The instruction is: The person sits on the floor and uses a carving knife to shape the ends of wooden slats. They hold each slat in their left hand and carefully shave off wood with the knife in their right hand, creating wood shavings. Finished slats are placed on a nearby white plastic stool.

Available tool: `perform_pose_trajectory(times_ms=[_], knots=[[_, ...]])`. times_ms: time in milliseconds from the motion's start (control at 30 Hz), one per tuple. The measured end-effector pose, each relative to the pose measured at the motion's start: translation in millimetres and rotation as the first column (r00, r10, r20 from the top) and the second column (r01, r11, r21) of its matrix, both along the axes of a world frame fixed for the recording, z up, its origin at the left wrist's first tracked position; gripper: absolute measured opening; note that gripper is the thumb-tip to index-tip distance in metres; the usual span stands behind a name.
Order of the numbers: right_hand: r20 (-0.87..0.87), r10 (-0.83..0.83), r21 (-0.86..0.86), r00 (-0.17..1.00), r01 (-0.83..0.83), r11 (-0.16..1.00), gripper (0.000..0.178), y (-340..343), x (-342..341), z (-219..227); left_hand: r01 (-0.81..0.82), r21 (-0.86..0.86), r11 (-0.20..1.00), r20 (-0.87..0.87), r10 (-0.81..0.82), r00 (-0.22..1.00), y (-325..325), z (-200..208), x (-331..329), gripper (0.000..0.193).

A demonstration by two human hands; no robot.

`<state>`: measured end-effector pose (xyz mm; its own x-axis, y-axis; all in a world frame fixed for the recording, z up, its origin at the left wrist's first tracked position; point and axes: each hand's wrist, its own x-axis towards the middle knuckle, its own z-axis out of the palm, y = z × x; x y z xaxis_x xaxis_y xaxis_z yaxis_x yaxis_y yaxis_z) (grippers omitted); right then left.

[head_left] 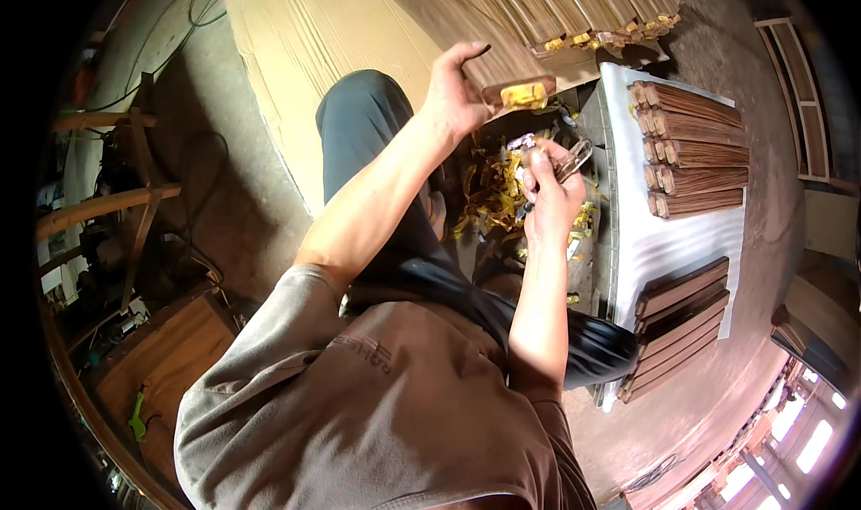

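My left hand (pixel 456 95) is closed on one end of a long wooden slat (pixel 505 61), its thumb along the upper face. Yellow tape (pixel 525 95) covers part of that near end. The slat's far part blurs away toward the upper edge. To its lower right, my right hand (pixel 552 200) grips a small metal tool (pixel 574 160) with a looped end; its exact kind I cannot make out. Between and below the hands lies a heap of yellow tape scraps (pixel 493 191) on the floor.
Many slats with yellow-taped ends (pixel 574 12) lie side by side at the top. Bundled wooden pieces (pixel 695 156) and separate dark slats (pixel 677 331) rest on a white sheet (pixel 628 241) at right. Flattened cardboard (pixel 278 34) covers floor at upper left. A wooden frame (pixel 108 207) stands left.
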<state>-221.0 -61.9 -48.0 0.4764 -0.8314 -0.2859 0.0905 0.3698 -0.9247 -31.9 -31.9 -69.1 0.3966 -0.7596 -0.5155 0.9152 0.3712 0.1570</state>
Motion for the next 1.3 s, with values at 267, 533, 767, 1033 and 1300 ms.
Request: perform_pose_trajectory(times_ms=[267, 533, 767, 1033, 1300], knots=[[-0.254, -0.133, -0.928, 0.958, -0.203, 0.312, 0.029, -5.9, 7.7, 29.2, 0.213, 0.263, 0.941, 0.322, -0.294, 0.900, 30.7, 27.8, -17.5, 0.047], [-0.476, -0.086, -0.868, 0.875, -0.483, -0.113, 0.032, -15.5, -9.6, 20.4, 0.289, 0.393, 0.873, 0.343, -0.430, 0.835, 29.2, 16.8, -34.8, 0.042], [-0.356, -0.009, -0.640, 0.935, -0.237, 0.731, 0.007, -25.2, -25.0, 20.7, 0.267, 0.109, 0.958, 0.107, -0.278, 0.955, 35.8, -12.9, -35.2, 0.036], [-0.184, -0.126, -0.547, 0.975, 0.005, 0.837, 0.034, 1.6, -52.9, 59.8, 0.140, 0.145, 0.979, -0.007, -0.140, 0.990, 31.9, -14.6, -48.6, 0.042], [-0.041, -0.138, -0.774, 0.990, 0.056, 0.631, 0.018, 7.6, -32.5, 8.5, 0.173, 0.161, 0.972, 0.019, -0.178, 0.984, 28.3, -25.3, -49.3, 0.041]])
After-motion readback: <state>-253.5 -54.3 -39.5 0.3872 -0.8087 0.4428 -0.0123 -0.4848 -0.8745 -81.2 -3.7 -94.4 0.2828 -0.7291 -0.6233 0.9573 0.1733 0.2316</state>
